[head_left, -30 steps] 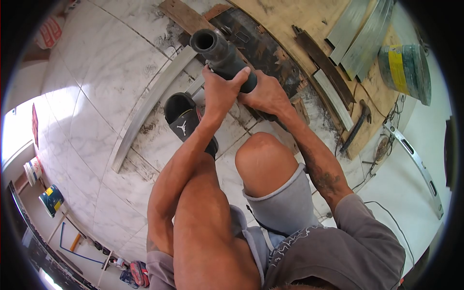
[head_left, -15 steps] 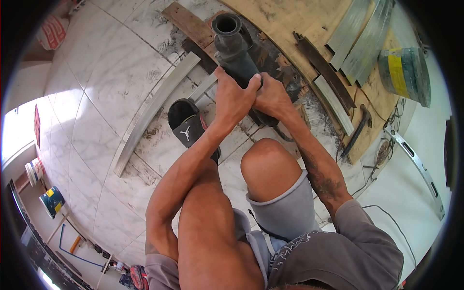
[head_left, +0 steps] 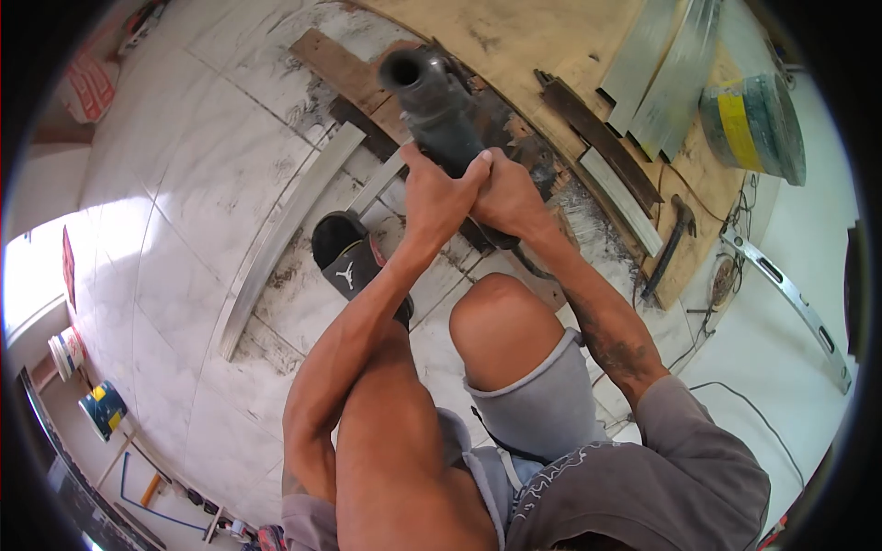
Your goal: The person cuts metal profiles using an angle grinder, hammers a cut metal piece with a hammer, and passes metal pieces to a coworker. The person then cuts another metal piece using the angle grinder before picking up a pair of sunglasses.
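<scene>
Both of my hands are wrapped around a dark, thick-bodied power tool (head_left: pixel 446 129) with a round hollow end, which points away from me and slightly left. My left hand (head_left: pixel 439 195) grips its near left side. Close against it, my right hand (head_left: pixel 510 195) holds the right side, thumb up over the body. The tool's exact kind cannot be made out, and its grip is mostly covered by my fingers. A cord-like dark line (head_left: pixel 536 266) trails below my right hand. Beneath the tool lie brown boards (head_left: pixel 340 69) and dark, dirty scraps.
A long pale metal bar (head_left: pixel 292 230) lies on the tiles by my sandal (head_left: pixel 347 257). To the right, a wooden board (head_left: pixel 542 41) carries metal profiles (head_left: pixel 675 78), a hammer (head_left: pixel 672 248) and a bucket (head_left: pixel 758 129). A spirit level (head_left: pixel 790 303) and loose cables are farther right.
The tool's hollow end has swung a little left and towards me, and looks blurred. Both hands keep their hold. The surroundings have shifted slightly in view.
</scene>
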`<state>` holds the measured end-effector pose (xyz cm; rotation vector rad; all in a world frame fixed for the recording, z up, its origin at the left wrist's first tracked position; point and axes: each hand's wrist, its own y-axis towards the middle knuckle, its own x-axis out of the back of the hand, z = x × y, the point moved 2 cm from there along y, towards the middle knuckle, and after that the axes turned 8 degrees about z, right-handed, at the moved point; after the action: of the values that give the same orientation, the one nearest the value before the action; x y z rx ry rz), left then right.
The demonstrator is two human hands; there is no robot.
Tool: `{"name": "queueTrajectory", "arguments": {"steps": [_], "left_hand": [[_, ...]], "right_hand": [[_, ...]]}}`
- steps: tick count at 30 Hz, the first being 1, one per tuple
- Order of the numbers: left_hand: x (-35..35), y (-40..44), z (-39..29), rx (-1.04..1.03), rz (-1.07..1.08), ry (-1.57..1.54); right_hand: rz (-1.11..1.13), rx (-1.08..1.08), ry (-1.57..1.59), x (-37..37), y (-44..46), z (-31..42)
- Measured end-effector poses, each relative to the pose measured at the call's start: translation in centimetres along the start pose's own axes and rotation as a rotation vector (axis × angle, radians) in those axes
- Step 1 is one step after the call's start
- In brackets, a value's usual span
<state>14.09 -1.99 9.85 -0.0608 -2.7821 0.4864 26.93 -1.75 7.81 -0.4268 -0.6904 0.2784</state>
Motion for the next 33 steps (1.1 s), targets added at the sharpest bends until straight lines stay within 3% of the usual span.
{"name": "queueTrajectory", "arguments": {"steps": [3, 7, 10, 13, 16, 19, 22, 25, 33], "left_hand": [[-0.5, 0.7, 1.7, -0.107, -0.095, -0.083], [-0.2, 0.9, 2.8, -0.083, -0.024, -0.257], [-0.1, 1.0, 2.9, -0.081, 0.068, -0.256], [1.4, 0.8, 2.1, -0.098, 0.28, -0.23], [4.7, 0.3, 2.8, -0.146, 0.233, 0.241], [7.8, 0.9, 7.8, -0.297, -0.039, 0.702], [9.3, 0.2, 10.5, -0.226, -0.111, 0.97], [9.4, 0.4, 11.9, -0.05, 0.005, 0.975], [9.0, 1.1, 12.5, -0.086, 0.105, 1.074]], "right_hand": [[0.011, 0.024, -0.053, -0.2, -0.7, 0.4], [0.074, 0.039, 0.017, 1.1, -2.4, 1.3], [0.222, 0.017, 0.116, 1.4, -1.5, -0.3], [0.172, -0.038, 0.11, 2.1, -1.5, -1.5], [-0.029, -0.115, -0.143, 2.9, -0.8, -4.5], [-0.187, -0.125, -0.319, 4.6, -0.3, -7.7], [-0.224, -0.213, -0.363, 5.9, -0.2, -10.7], [-0.239, -0.247, -0.359, 6.5, -0.5, -13.2], [-0.312, -0.125, -0.46, 6.7, -0.8, -17.7]]}}
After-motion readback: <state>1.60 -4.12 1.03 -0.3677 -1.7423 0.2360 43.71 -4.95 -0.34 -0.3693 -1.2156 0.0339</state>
